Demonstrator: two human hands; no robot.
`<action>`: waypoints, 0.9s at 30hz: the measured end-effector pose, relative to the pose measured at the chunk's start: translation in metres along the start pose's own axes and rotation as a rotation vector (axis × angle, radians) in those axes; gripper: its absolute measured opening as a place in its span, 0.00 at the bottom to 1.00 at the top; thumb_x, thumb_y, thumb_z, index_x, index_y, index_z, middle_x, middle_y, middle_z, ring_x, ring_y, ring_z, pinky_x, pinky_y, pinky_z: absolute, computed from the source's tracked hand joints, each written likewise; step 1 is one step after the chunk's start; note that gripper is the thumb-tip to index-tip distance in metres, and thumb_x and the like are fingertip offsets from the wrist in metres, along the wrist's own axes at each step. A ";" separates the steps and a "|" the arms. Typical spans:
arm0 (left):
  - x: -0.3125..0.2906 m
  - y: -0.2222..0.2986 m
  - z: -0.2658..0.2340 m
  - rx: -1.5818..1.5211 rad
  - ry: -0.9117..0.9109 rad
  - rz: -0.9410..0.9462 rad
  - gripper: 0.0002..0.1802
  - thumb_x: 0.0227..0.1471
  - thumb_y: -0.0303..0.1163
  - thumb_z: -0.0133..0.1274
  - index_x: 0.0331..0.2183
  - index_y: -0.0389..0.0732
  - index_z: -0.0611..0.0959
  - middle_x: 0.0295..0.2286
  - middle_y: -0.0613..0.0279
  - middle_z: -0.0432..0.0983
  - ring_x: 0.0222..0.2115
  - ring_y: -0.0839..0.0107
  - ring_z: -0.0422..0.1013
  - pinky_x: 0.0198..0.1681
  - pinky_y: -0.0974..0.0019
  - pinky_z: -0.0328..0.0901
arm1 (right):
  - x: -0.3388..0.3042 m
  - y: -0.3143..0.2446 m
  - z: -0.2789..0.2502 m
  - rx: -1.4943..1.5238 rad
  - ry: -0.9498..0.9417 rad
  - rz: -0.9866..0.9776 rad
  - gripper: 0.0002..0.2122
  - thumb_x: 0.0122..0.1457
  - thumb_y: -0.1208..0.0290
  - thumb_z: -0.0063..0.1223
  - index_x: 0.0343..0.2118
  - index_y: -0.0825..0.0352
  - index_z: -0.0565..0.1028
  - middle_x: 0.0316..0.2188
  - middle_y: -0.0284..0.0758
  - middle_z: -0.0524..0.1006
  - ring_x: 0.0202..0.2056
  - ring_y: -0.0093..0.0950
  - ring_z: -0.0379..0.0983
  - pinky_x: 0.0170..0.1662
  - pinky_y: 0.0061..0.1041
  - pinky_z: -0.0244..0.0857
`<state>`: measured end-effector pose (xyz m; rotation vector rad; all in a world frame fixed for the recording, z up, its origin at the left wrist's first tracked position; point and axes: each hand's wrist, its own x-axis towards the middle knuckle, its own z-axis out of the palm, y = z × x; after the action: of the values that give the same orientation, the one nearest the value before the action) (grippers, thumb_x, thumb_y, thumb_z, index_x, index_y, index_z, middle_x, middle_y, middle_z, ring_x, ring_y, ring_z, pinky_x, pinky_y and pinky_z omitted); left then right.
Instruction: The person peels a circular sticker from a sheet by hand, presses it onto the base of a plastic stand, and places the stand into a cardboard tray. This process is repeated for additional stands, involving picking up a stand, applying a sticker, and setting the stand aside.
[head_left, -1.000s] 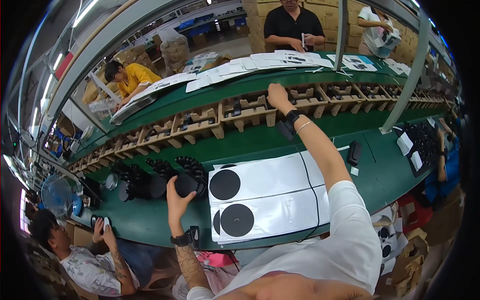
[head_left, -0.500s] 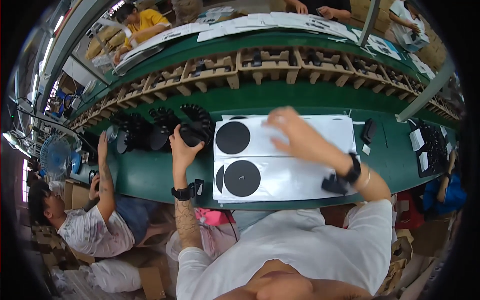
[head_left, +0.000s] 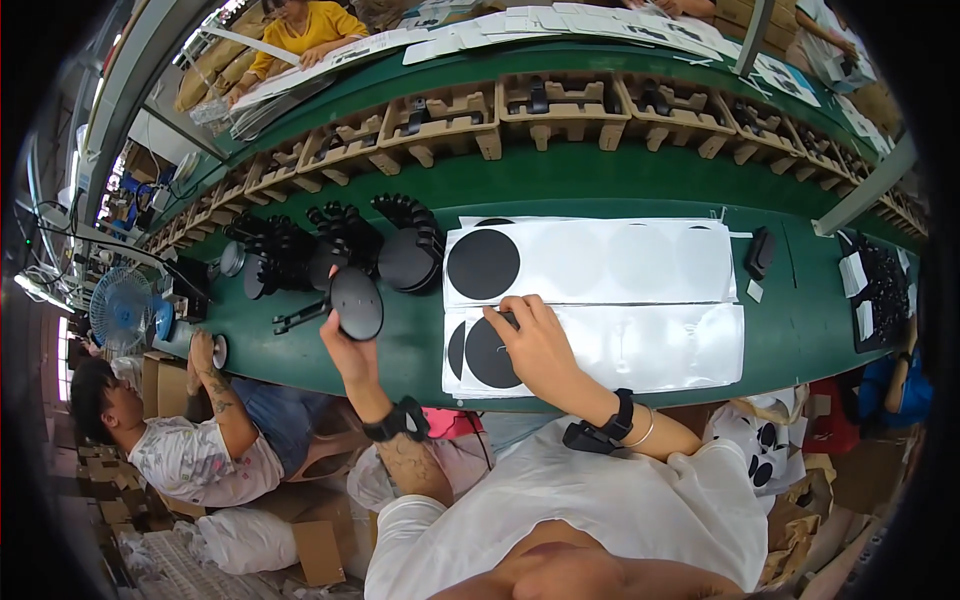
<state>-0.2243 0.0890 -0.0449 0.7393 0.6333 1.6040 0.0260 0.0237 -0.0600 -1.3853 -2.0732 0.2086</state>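
My left hand (head_left: 352,365) grips a black stand with a round flat base (head_left: 357,303) and a thin arm, lifted above the table to the left of the white sheets. The disc faces up and tilts toward me. My right hand (head_left: 545,350) lies over the lower white sheet (head_left: 640,350), its bent fingers pinching at the upper edge of a black round sticker (head_left: 488,358). The fingers partly cover that edge. Another black round sticker (head_left: 483,265) lies flat on the upper white sheet (head_left: 590,260), whose other circles are blank.
Several black round-based stands (head_left: 410,258) cluster at the left. Cardboard trays (head_left: 440,128) line the far side of the green table (head_left: 280,355). A black object (head_left: 761,252) lies right of the sheets. A co-worker (head_left: 215,440) sits at the left; others work across the table.
My left hand has picked up a round-based stand from the cluster and brought it nearer. My right hand has moved left and down, from above the upper sheet to the lower black sticker.
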 end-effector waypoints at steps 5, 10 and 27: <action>-0.038 -0.018 0.025 0.245 0.040 -0.068 0.31 0.49 0.30 0.51 0.56 0.40 0.65 0.47 0.56 0.67 0.48 0.71 0.64 0.51 0.69 0.59 | 0.000 -0.006 -0.006 0.114 -0.008 0.007 0.19 0.47 0.72 0.57 0.44 0.69 0.73 0.40 0.37 0.68 0.42 0.35 0.63 0.43 0.31 0.61; -0.039 -0.060 0.039 1.013 -0.010 -0.008 0.43 0.38 0.27 0.65 0.56 0.38 0.65 0.49 0.54 0.65 0.49 0.66 0.62 0.53 0.66 0.56 | 0.001 -0.002 -0.009 0.172 0.021 0.010 0.18 0.50 0.66 0.59 0.42 0.69 0.73 0.40 0.37 0.68 0.42 0.36 0.63 0.44 0.32 0.61; -0.016 -0.114 0.044 0.928 -0.113 -0.214 0.35 0.45 0.22 0.58 0.55 0.36 0.65 0.52 0.54 0.63 0.50 0.65 0.60 0.55 0.67 0.53 | -0.001 0.043 -0.003 0.092 0.127 -0.048 0.18 0.43 0.75 0.52 0.41 0.71 0.69 0.43 0.43 0.66 0.44 0.39 0.62 0.45 0.35 0.58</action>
<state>-0.1160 0.0908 -0.1033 1.3619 1.3483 1.0103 0.0612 0.0411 -0.0775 -1.2603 -1.9655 0.1883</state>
